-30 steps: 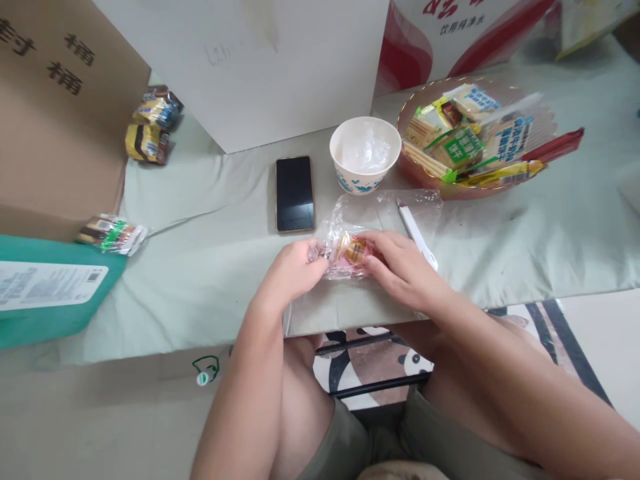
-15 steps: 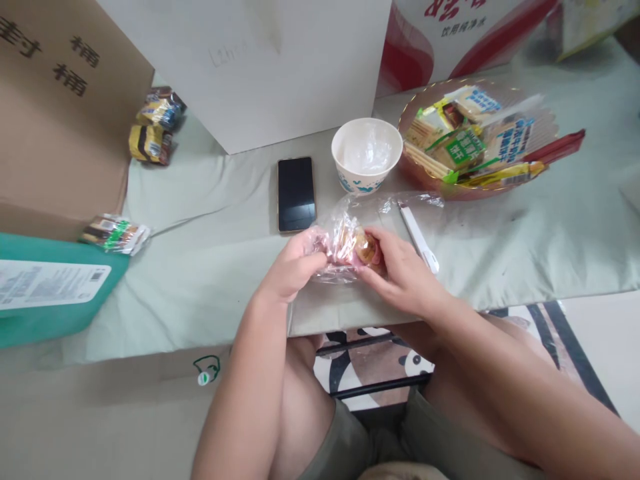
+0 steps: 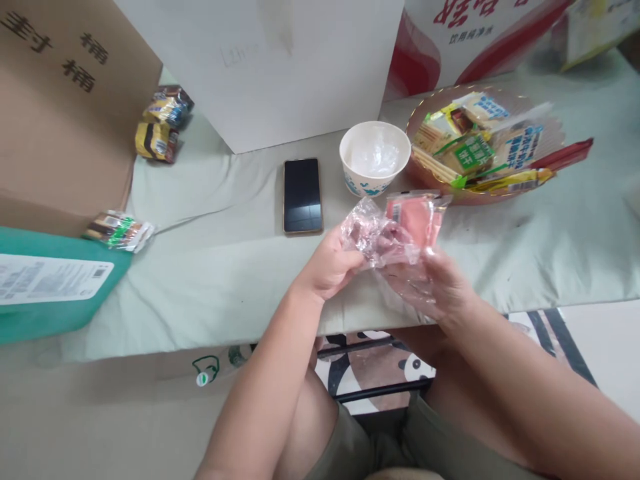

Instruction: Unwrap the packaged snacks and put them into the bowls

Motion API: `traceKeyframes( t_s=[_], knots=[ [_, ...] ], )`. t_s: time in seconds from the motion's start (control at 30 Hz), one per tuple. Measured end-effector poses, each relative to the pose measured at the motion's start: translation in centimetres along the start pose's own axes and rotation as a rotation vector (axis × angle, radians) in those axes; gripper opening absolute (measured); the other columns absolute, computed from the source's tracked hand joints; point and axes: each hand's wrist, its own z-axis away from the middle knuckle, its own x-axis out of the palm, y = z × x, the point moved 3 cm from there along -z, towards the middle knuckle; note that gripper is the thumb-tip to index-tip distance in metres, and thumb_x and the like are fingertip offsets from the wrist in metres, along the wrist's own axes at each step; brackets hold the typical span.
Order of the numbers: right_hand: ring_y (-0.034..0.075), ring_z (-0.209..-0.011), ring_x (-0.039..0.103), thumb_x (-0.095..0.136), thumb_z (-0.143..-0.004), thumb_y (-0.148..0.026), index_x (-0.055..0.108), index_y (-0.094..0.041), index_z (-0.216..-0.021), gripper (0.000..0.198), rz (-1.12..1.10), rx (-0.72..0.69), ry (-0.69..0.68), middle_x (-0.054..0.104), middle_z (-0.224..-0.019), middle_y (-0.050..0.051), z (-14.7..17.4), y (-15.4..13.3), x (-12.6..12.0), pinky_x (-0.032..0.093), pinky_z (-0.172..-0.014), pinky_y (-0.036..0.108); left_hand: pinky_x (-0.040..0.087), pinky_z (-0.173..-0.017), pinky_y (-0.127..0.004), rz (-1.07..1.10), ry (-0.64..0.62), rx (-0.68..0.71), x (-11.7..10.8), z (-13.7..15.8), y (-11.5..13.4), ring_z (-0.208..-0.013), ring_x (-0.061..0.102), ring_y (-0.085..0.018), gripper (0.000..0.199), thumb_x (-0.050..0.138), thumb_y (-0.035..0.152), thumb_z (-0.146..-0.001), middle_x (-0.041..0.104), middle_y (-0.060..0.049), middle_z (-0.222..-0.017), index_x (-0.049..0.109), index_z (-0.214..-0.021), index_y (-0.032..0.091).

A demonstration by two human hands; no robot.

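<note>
Well, my left hand (image 3: 330, 265) clutches crumpled plastic (image 3: 364, 229) — my right hand (image 3: 451, 285) pinches the pink packet (image 3: 418, 220). A bowl (image 3: 370, 185) stands beyond.

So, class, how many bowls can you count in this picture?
2: a white patterned bowl, just beyond the clear plastic in the left hand, and a pinkish gold-rimmed bowl of snacks to its right. Others could be hidden behind the white box.

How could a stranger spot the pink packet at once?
On the pale green tablecloth, find the white bowl with blue markings. Below and right of it in view, at the right hand, is the pink packet. Its flat pink face sets it apart from the crinkled clear plastic in the left hand.
</note>
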Motion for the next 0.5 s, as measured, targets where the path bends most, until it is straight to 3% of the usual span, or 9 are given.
traceKeyframes(
  t_s=[0.13, 0.27, 0.33, 0.4, 0.5],
  knots=[
    [0.033, -0.109, 0.072, 0.048, -0.084, -0.070, 0.064, -0.029, -0.122, 0.059, -0.504, 0.206, -0.007, 0.073, -0.114, 0.011, 0.2, -0.8, 0.0, 0.058, -0.099, 0.060, 0.061, -0.078, -0.032, 0.052, -0.021, 0.036, -0.1, -0.8, 0.0, -0.099, 0.076, -0.027, 0.038, 0.065, 0.005, -0.052, 0.077, -0.008, -0.096, 0.070, -0.088, 0.017],
    [0.035, -0.116, 0.070, 0.070, -0.069, -0.053, 0.070, -0.034, -0.119, 0.054, -0.900, 0.323, 0.043, 0.078, -0.109, 0.004, -0.1, -1.6, 1.2, 0.056, -0.104, 0.058, 0.049, -0.049, -0.021, 0.116, 0.080, 0.058, -1.7, -0.9, 0.7, -0.060, 0.067, -0.015, 0.040, 0.057, 0.005, -0.047, 0.072, -0.002, -0.071, 0.069, -0.083, 0.016],
    [0.036, -0.118, 0.070, 0.075, -0.068, -0.059, 0.072, -0.034, -0.117, 0.055, -0.959, 0.304, 0.057, 0.079, -0.111, 0.004, -0.4, -1.6, 1.8, 0.056, -0.104, 0.058, 0.037, -0.038, -0.017, 0.152, 0.055, 0.044, -2.3, -0.6, 1.2, -0.046, 0.055, -0.009, 0.036, 0.057, 0.005, -0.046, 0.069, 0.000, -0.065, 0.068, -0.079, 0.017],
    [0.032, -0.112, 0.072, 0.081, -0.067, -0.061, 0.072, -0.035, -0.114, 0.054, -0.951, 0.313, 0.097, 0.079, -0.110, 0.002, -0.6, -1.0, 2.1, 0.059, -0.098, 0.054, 0.026, -0.033, -0.015, 0.232, -0.012, 0.029, -2.5, -0.2, 1.7, -0.044, 0.052, -0.008, 0.034, 0.062, 0.004, -0.047, 0.073, -0.001, -0.070, 0.066, -0.077, 0.019],
    [0.022, -0.095, 0.076, 0.091, -0.067, -0.042, 0.071, -0.036, -0.111, 0.048, -0.922, 0.384, 0.199, 0.080, -0.099, -0.005, -0.9, 0.4, 2.2, 0.063, -0.084, 0.040, 0.018, -0.030, -0.014, 0.353, -0.090, 0.002, -2.8, 0.3, 2.0, -0.045, 0.055, -0.009, 0.032, 0.074, 0.008, -0.051, 0.078, -0.003, -0.082, 0.065, -0.079, 0.022]
  ],
)
